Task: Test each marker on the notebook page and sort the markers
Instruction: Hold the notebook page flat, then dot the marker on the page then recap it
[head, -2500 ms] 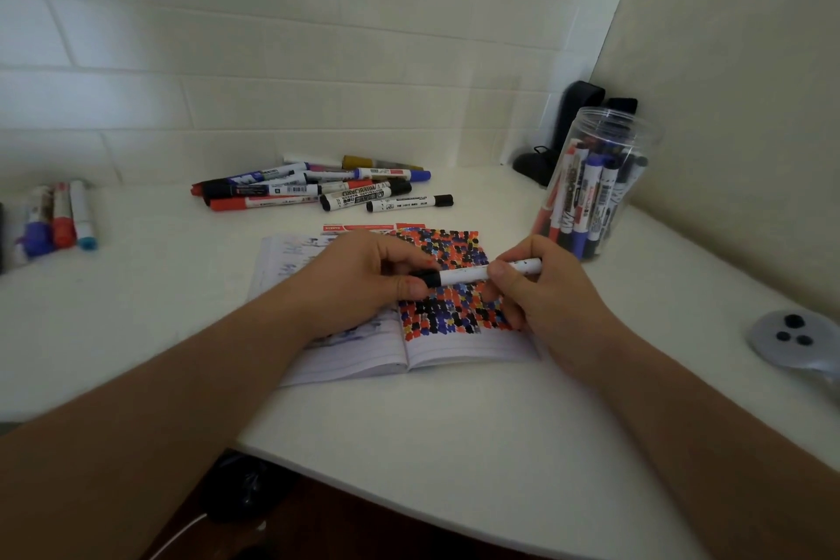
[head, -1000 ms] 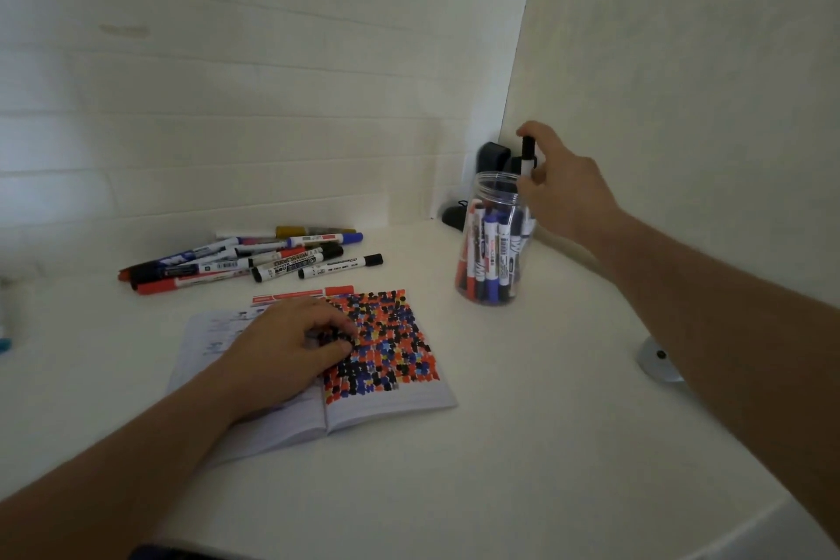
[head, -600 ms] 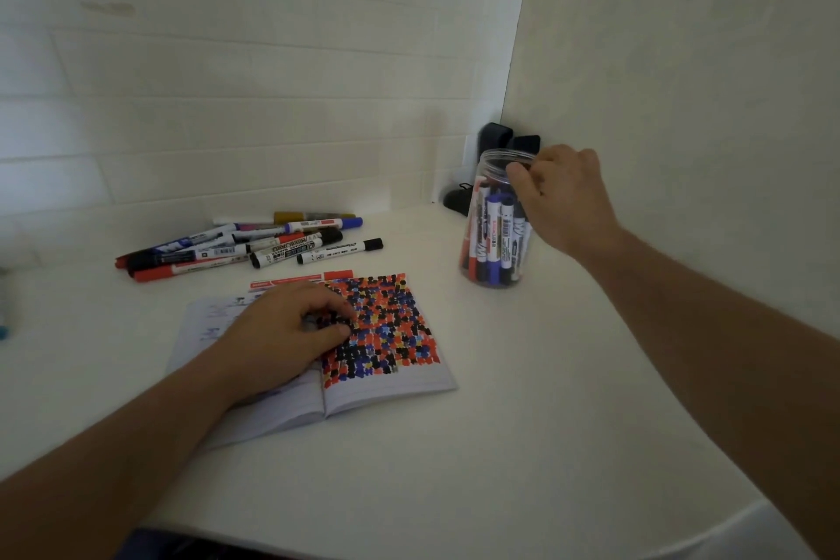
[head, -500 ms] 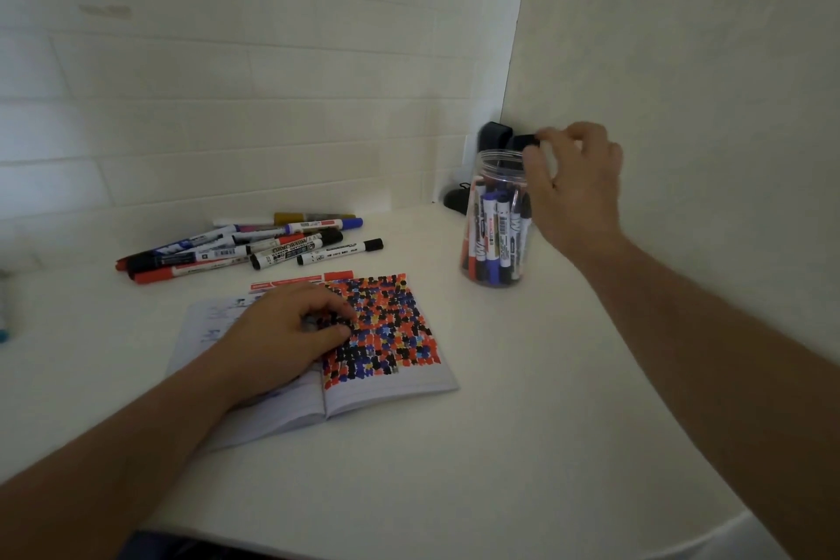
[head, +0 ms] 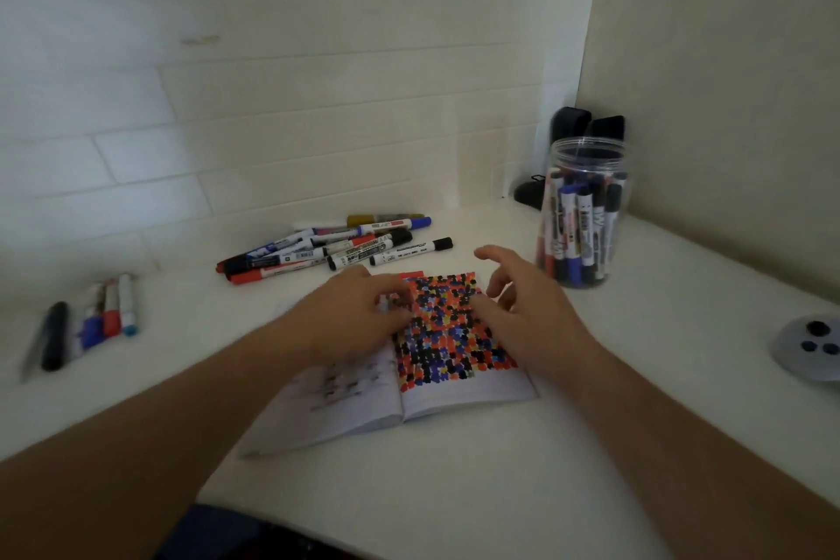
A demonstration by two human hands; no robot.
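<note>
An open notebook [head: 459, 396] lies on the white table, its right page covered with red, black and blue marker dabs. My left hand [head: 354, 318] rests on the left page, fingers bent on the paper, holding nothing. My right hand [head: 522, 309] hovers over the right page with fingers spread and empty. A pile of markers [head: 327, 252] lies behind the notebook. A clear plastic jar [head: 584, 214] at the right holds several upright markers.
A second small group of markers [head: 91, 321] lies at the far left of the table. Black objects [head: 568, 127] stand in the corner behind the jar. A grey round device [head: 809, 352] sits at the right edge. Walls close the back and right.
My right hand dropped the black marker into the jar, let go, and moved back left and down over the notebook, now empty. The left hand stayed on the notebook.
</note>
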